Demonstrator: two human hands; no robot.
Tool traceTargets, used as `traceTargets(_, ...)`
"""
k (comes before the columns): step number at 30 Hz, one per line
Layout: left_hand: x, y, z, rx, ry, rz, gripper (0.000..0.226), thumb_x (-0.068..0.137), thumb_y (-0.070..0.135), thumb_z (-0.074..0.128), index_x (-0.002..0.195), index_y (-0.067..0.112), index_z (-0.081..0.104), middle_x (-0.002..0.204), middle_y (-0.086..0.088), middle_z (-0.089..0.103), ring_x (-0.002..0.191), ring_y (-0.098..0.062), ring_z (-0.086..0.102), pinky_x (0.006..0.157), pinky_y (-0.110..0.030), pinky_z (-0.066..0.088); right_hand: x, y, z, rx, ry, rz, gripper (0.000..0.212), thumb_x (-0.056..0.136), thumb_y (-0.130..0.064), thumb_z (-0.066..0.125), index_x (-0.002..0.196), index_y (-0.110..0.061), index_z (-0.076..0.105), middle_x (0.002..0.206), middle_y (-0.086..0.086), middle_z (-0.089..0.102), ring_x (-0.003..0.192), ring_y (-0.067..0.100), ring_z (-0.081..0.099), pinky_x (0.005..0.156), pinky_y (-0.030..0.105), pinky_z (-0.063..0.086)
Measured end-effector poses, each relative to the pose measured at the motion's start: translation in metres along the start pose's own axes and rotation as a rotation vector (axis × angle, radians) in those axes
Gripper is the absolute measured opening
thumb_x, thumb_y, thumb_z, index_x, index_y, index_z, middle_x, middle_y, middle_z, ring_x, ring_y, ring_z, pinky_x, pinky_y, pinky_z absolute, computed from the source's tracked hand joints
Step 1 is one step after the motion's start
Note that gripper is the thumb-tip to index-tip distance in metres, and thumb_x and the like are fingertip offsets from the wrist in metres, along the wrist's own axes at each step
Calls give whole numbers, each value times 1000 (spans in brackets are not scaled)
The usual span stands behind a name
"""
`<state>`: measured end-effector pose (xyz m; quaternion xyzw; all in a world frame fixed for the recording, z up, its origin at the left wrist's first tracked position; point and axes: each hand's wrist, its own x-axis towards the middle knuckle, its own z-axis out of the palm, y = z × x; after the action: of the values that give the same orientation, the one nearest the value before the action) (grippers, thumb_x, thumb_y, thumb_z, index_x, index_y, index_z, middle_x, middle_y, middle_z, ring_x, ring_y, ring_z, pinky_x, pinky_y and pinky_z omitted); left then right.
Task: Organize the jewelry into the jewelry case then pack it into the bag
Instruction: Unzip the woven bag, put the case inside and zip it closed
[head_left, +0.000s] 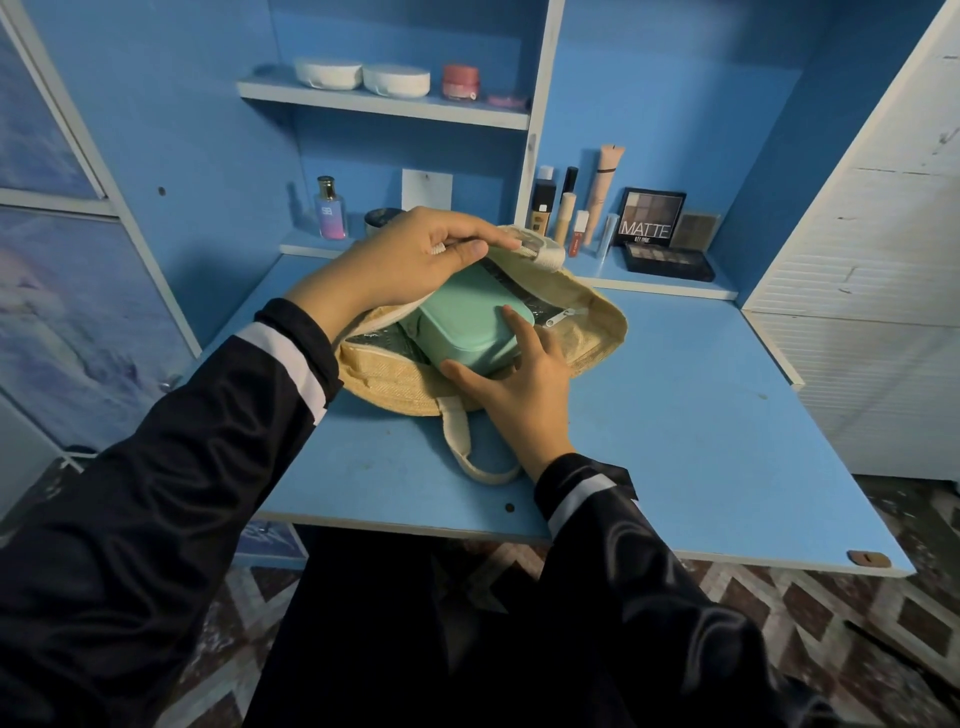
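Observation:
A closed mint-green jewelry case (467, 327) lies partly inside the open mouth of a woven straw bag (587, 332) on the blue table (701, 441). My left hand (410, 260) grips the bag's upper rim and holds it lifted above the case. My right hand (511, 384) rests against the case's near right corner, forefinger on its lid and thumb along its front side. The bag's dark patterned lining and a zipper pull show beside the case. One cream handle (467, 457) of the bag lies toward me on the table.
Cosmetics stand on the low back shelf: a perfume bottle (331, 210), tubes and lipsticks (576, 208), eyeshadow palettes (660, 234). Round white compacts (363, 78) and a pink jar sit on the upper shelf. A white cabinet (872, 312) borders the table's right side.

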<state>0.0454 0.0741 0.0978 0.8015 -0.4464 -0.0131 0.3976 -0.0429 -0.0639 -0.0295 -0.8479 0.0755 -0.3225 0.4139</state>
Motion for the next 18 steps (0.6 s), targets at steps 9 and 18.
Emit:
traceTargets(9,1,3,-10,28,23,7,31,103,15,49,116,39,63,116,29,60,114,19,51,100,-6,35,11,-6,9,15,-5,-14,83,67,-50,84,137,-20,52,122,7,52,114,19,50,90,15,32)
traceTargets(18,-2,-2,-22,31,9,15,28,102,8,50,123,17,65,119,17,62,109,22,52,93,0,34,29,1,7,-60,-103,-97,83,67,-53,83,137,-25,51,119,5,53,108,17,52,89,18,38)
